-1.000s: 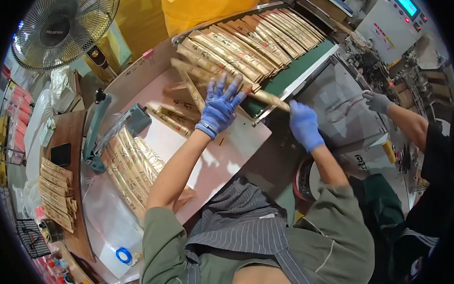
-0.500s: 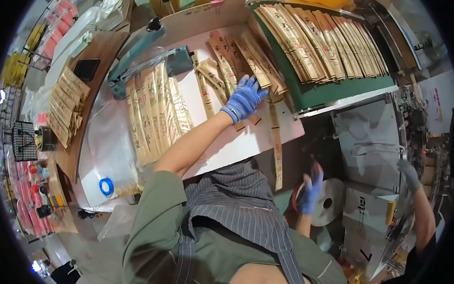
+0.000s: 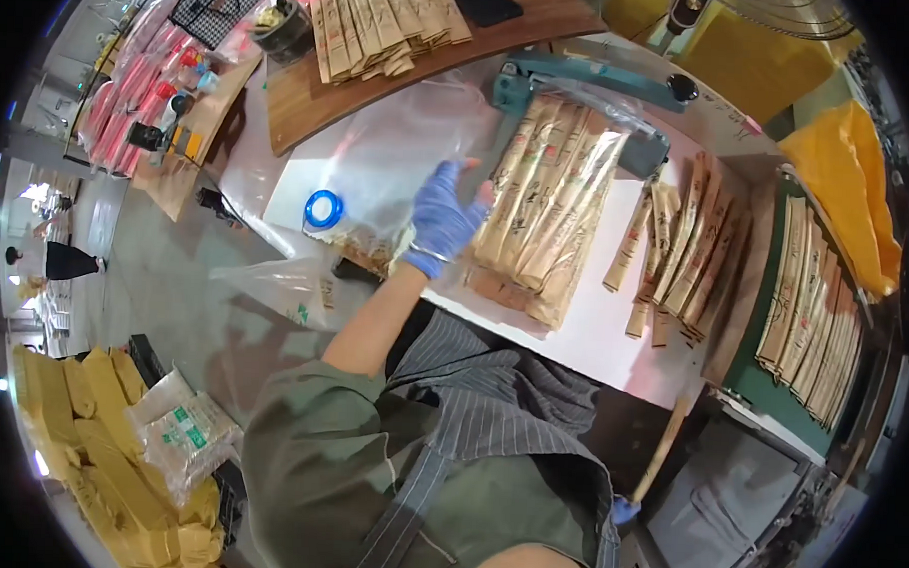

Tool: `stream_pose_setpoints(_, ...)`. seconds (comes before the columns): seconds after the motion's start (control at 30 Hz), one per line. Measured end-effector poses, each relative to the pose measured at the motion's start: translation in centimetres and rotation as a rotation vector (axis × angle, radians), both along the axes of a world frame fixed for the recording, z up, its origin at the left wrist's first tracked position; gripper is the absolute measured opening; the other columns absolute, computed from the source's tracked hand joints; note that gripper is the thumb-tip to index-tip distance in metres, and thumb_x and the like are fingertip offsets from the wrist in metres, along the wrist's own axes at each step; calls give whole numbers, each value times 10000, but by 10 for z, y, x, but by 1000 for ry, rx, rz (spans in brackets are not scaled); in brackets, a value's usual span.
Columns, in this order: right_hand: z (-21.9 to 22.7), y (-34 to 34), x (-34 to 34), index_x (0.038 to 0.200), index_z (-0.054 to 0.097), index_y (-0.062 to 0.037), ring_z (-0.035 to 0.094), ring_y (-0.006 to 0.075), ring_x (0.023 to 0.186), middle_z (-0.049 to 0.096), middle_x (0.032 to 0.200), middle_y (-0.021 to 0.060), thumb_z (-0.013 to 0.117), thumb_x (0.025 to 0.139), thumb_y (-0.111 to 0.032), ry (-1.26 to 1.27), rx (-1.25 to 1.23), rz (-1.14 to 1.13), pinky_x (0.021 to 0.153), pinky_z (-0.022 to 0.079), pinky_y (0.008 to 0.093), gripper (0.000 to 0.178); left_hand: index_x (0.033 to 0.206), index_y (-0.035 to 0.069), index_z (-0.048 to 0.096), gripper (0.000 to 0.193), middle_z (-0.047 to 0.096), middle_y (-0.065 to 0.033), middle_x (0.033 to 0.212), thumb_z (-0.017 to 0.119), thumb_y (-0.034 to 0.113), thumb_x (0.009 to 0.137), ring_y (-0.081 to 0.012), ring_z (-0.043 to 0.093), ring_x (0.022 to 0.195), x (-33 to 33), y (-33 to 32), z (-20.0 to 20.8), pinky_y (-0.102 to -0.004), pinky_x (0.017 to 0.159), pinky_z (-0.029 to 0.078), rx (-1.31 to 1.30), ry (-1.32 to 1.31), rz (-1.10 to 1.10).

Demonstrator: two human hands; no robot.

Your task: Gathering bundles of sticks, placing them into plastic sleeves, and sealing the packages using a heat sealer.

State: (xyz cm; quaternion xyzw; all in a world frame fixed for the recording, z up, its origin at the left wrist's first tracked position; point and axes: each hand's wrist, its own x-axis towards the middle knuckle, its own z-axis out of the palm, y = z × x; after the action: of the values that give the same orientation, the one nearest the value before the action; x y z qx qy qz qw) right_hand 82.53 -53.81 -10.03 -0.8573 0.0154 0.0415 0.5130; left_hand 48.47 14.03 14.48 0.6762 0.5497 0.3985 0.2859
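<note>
My left hand point(image 3: 440, 218), in a blue glove with bare thumb and fingertip, is over clear plastic bags point(image 3: 379, 166) on the white table. Its thumb stands apart from its fingers, close to the left side of a bagged bundle of long brown paper packets point(image 3: 552, 202). Low at the right, my right hand point(image 3: 625, 510) is mostly hidden by my body; a bit of blue glove shows at the lower end of one long paper packet point(image 3: 664, 447), which sticks up past the table's front edge. Loose packets point(image 3: 686, 252) lie fanned right of the bundle.
A teal bag sealer point(image 3: 592, 79) stands behind the bundle. A blue tape roll point(image 3: 324, 209) lies at the table's left. More packets point(image 3: 814, 307) fill a green tray at the right; others point(image 3: 383, 26) lie on a wooden shelf. Yellow sacks point(image 3: 118, 463) are at lower left.
My view has turned left. My left hand has gone from the loose packets to the plastic bags left of the bundle. A packet that hung over the front edge now stands up at my right hand.
</note>
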Motion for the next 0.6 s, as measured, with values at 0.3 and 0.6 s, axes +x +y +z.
stream_pose_setpoints(0.3, 250, 446, -82, 846, 591, 4, 507, 99, 765, 568, 793, 17, 512, 854, -177, 534, 100, 1014, 665, 400, 230, 198, 1230, -36, 363, 883, 535, -162, 1122, 810, 356, 578, -224, 514, 1023, 23, 52, -7, -327, 887, 413, -617, -224, -299)
stream_pose_setpoints(0.6, 189, 502, -153, 1193, 448, 22, 539, 181, 968, 540, 1100, 102, 577, 789, -103, 835, 286, 1059, 833, 460, 291, 442, 1333, -16, 236, 1049, 307, -188, 1333, 795, 339, 519, -281, 290, 1237, -32, -108, -72, -340, 1041, 224, -449, -333, -505)
